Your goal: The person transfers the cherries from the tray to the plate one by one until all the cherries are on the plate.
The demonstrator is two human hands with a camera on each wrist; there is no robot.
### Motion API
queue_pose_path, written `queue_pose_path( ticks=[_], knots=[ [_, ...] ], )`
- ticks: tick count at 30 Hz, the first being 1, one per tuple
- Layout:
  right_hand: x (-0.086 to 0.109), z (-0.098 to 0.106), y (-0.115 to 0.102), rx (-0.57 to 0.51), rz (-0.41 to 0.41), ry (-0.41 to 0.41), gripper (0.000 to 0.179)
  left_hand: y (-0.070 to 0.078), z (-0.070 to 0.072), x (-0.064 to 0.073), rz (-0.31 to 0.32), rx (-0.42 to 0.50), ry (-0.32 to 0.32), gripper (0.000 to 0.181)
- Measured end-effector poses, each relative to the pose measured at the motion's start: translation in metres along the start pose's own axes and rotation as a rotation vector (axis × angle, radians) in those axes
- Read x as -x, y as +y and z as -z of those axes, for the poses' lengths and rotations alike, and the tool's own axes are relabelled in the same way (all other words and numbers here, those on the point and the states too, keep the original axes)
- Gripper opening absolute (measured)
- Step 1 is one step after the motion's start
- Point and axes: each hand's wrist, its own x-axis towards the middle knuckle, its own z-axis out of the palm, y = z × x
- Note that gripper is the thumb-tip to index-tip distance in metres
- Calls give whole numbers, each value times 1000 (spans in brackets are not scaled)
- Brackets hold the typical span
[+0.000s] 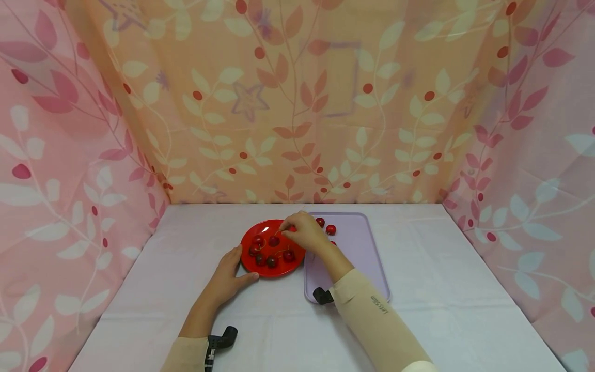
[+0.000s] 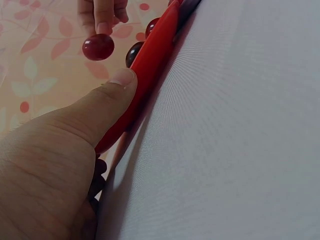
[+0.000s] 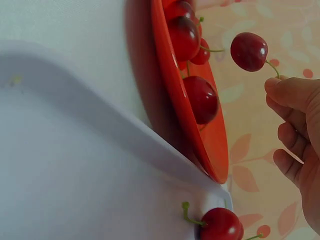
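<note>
My right hand (image 1: 308,233) pinches the thin green stem of a dark red cherry (image 3: 249,52) between thumb and forefinger. In the right wrist view the cherry hangs free in the air above the red plate (image 1: 263,227). Several cherries (image 1: 271,261), some with stems, lie on that plate. My left hand (image 1: 226,278) holds the plate's near left edge, its thumb (image 2: 112,92) along the rim and the fingers round the left side.
To the right of the plate, partly under my right forearm, lies a pale purple tray (image 1: 360,258). A few cherries (image 1: 331,230) sit near its far left corner. The white cloth-covered table (image 1: 432,289) ends at patterned curtains (image 1: 297,103) behind and on both sides.
</note>
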Motion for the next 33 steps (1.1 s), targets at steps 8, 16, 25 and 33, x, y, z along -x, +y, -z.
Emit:
queue_pose_path(
  ticks=[8,16,25,33],
  knots=[
    [0,-10,0,-11,-25,-12,8,-1,-1,0,-19,-9,3,107],
    [0,-17,-2,-8,-45,-41,7,0,0,1,2,-3,0,107],
    [-1,-25,-1,-5,-39,-51,6,1,0,1,-6,-3,1,106],
    [-1,-29,-2,26,-52,-69,5,0,0,0,-23,6,9,106]
  ],
)
